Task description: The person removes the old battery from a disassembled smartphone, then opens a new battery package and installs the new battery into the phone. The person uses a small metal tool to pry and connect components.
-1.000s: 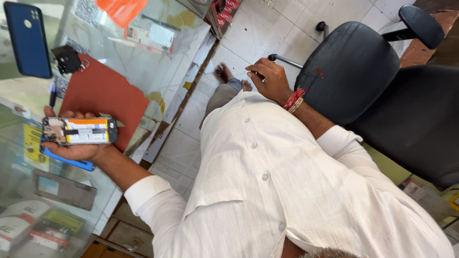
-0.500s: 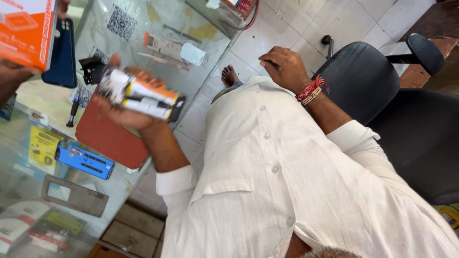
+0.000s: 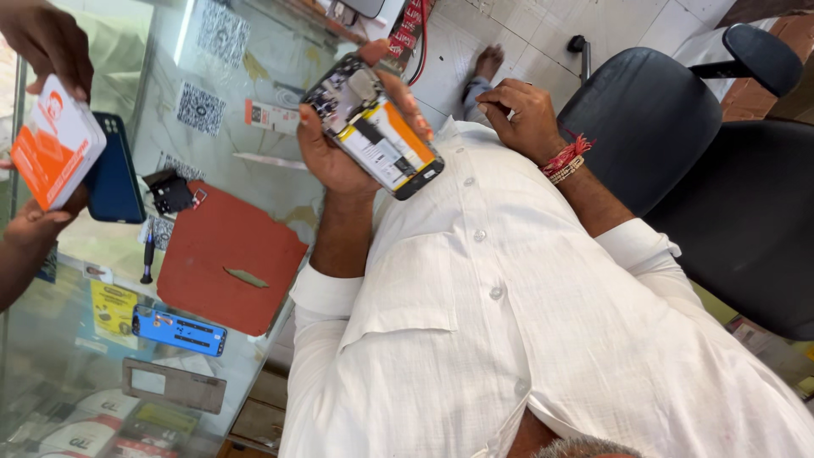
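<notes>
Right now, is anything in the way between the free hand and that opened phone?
Nothing visible. The right hand rests on the white shirt, apart from the opened phone held up in the left hand; only shirt lies between.

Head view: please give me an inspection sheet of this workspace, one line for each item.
Surface: glass counter with a red mat.
Job's things: opened phone, inner parts showing.
Clutter: blue flat part, screwdriver; another person's hands hold an orange box and a dark phone.
Hands: left hand grips the opened phone; right hand rests empty on the white shirt.
Cables: red cable.
Surroundings: black chair, tiled floor.
</notes>
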